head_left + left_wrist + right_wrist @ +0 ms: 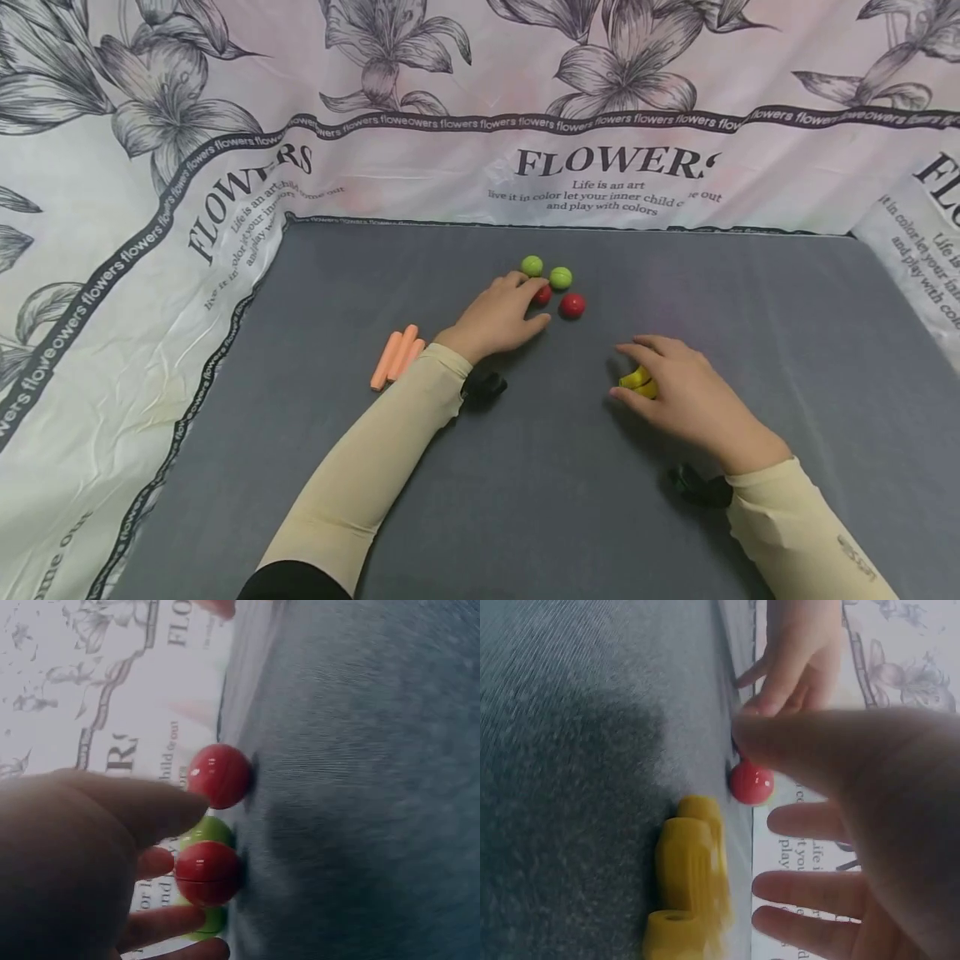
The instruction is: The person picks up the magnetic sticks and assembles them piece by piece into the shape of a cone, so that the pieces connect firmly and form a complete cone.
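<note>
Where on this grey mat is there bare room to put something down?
Free: the near middle of the grey mat between the two sleeves, its right side beyond the right hand, and the far-left corner above the orange sticks. Crowded: around the left hand, among the red and green balls.

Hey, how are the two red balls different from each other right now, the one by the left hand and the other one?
The left hand covers part of the near red ball, fingers at it; the far red ball lies in full view, untouched. The near red ball sits closer to the green balls; the far red ball lies nearer the yellow toy under the right hand. Both are glossy, round, alike in size, on the grey mat.
</note>
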### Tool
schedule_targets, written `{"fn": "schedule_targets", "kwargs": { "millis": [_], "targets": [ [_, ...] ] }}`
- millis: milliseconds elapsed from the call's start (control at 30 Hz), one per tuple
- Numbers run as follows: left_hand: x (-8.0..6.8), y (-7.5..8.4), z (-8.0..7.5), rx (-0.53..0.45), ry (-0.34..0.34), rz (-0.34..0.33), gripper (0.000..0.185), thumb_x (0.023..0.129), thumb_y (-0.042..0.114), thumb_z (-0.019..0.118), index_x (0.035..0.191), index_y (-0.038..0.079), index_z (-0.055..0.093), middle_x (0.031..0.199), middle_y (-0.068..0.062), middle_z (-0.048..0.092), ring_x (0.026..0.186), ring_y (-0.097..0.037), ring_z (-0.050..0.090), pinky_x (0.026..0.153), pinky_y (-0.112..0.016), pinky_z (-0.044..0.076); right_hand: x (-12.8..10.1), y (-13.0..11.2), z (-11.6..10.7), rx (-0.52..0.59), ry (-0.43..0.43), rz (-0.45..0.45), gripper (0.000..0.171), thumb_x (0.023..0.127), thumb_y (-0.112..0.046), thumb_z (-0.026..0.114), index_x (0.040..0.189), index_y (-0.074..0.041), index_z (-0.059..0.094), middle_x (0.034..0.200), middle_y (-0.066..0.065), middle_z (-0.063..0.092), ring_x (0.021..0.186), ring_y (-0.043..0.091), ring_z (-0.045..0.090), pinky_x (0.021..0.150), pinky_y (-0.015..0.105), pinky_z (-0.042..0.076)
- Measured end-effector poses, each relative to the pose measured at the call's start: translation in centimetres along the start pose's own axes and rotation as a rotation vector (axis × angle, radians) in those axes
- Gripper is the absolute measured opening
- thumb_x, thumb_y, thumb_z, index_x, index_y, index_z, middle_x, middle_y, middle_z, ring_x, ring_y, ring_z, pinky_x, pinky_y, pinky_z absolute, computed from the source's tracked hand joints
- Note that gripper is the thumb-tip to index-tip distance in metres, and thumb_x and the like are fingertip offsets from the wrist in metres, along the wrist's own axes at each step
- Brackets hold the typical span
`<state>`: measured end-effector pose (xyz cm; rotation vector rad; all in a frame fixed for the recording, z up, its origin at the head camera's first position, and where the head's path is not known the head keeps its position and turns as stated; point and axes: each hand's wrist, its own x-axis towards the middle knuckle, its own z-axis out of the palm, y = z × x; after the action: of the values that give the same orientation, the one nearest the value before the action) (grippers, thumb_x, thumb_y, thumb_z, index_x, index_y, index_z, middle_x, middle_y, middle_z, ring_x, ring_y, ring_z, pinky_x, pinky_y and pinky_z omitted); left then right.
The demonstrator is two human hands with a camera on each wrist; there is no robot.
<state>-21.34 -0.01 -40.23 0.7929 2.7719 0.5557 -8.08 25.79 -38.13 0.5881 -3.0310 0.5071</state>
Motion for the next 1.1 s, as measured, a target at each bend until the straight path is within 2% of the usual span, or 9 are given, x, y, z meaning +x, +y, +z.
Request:
{"fn": "schedule_targets", "kwargs": {
  "millis": [200,433,667,900,1000,1100],
  "targets": [
    [0.1,-0.2,0.3,0.088,0.062,0.045,0.053,0.11,0.034,0.055,0.161,0.024,0.044,0.156,-0.005,0.049,0.136,-0.026,0.052,0.109,-0.044,0.047,0.2,0.4,-0.1,-0.051,0.036,0.052,0.05,0.092,-0.032,0.081,0.13,-0.001,0.07,0.127,0.02,0.068,0.114,0.043,0.063,0.092,0.066,0.047],
    [0.0,-0.3,0.4,0.056,0.083,0.035,0.044,0.109,0.031,0.059,0.152,0.023,0.054,0.142,-0.002,0.058,0.123,-0.023,0.059,0.1,-0.041,0.051,0.2,0.8,0.5,-0.109,0.048,0.101,0.041,0.095,-0.031,0.076,0.124,-0.002,0.074,0.12,0.02,0.07,0.105,0.044,0.064,0.082,0.062,0.047],
    [0.5,-0.1,0.8,0.029,0.099,0.075,0.031,0.108,0.033,0.061,0.138,0.023,0.061,0.128,0.004,0.062,0.108,-0.016,0.059,0.092,-0.037,0.052,-0.1,1.0,1.1,-0.11,0.067,0.173,0.04,0.095,-0.036,0.076,0.122,-0.006,0.074,0.112,0.017,0.069,0.101,0.042,0.059,0.078,0.054,0.038],
    [0.1,-0.4,0.6,-0.011,0.131,0.107,0.009,0.107,0.028,0.064,0.112,0.022,0.061,0.102,0.004,0.058,0.089,-0.014,0.056,0.076,-0.033,0.049,0.6,0.6,1.8,-0.009,0.065,0.097,0.043,0.092,-0.033,0.082,0.122,-0.003,0.073,0.116,0.017,0.074,0.103,0.037,0.064,0.074,0.047,0.032],
    [-0.2,-0.5,0.2,-0.011,0.1,0.095,0.012,0.106,0.029,0.064,0.115,0.021,0.064,0.103,0.004,0.057,0.091,-0.013,0.056,0.076,-0.032,0.05,0.9,0.3,2.0,0.038,0.064,0.046,0.042,0.091,-0.028,0.084,0.12,0.0,0.073,0.113,0.017,0.074,0.097,0.032,0.067,0.076,0.049,0.038],
    [-0.6,-0.7,-0.1,-0.022,0.047,0.09,0.02,0.105,0.029,0.065,0.122,0.018,0.068,0.11,0.003,0.06,0.097,-0.013,0.057,0.084,-0.032,0.051,1.2,-0.1,2.2,0.085,0.058,0.001,0.037,0.089,-0.02,0.085,0.117,0.001,0.073,0.106,0.014,0.073,0.088,0.026,0.066,0.078,0.048,0.048]
  ]
}}
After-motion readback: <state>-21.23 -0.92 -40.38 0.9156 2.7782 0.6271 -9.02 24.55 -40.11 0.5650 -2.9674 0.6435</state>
